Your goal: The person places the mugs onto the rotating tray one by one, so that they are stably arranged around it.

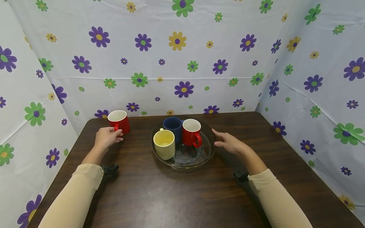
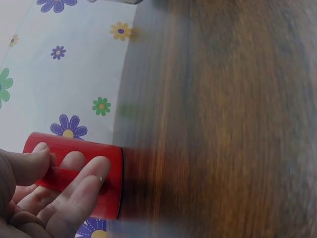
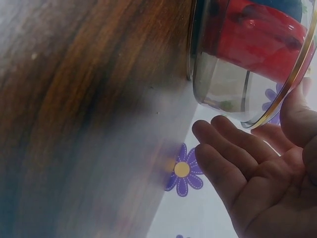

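Note:
At the far left of the table, my left hand [image 1: 107, 138] pinches the handle of a red mug [image 1: 123, 124] with a white inside. In the left wrist view its thumb and fingers [image 2: 89, 186] close about that handle. A round clear glass dish [image 1: 186, 163] stands in the middle. Inside it are a yellow mug [image 1: 166, 150], a dark blue mug [image 1: 174, 126] and a second red mug [image 1: 189, 135], all upright. My right hand [image 1: 229, 143] is at the dish's right side, fingers extended; the right wrist view has its thumb right at the gold-toned rim [image 3: 287, 96].
The dark wooden table [image 1: 148, 199] ends at the back against a white flower-patterned curtain [image 1: 159, 95]. More of this cloth hangs along the left and right sides. A black wrist strap [image 1: 110, 170] shows at the left sleeve, another [image 1: 240, 176] at the right.

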`<control>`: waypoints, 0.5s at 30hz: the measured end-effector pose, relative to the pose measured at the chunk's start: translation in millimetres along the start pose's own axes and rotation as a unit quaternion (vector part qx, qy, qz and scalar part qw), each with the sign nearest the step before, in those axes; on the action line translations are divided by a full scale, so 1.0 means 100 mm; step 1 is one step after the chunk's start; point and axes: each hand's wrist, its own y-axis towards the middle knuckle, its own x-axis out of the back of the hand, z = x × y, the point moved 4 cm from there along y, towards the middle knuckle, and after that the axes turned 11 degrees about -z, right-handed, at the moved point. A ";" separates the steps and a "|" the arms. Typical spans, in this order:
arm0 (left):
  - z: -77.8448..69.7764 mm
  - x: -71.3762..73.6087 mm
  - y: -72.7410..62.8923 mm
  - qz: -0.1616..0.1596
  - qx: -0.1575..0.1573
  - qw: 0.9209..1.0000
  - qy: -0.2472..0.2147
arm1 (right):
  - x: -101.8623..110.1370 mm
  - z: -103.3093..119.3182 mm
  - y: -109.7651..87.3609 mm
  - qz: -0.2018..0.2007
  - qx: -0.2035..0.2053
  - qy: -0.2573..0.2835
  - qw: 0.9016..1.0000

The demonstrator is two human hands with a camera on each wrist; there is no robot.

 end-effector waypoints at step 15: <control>0.01 0.09 -0.03 0.000 -0.008 1.000 -0.008 | 0.00 -0.02 0.00 0.004 -0.003 0.011 1.000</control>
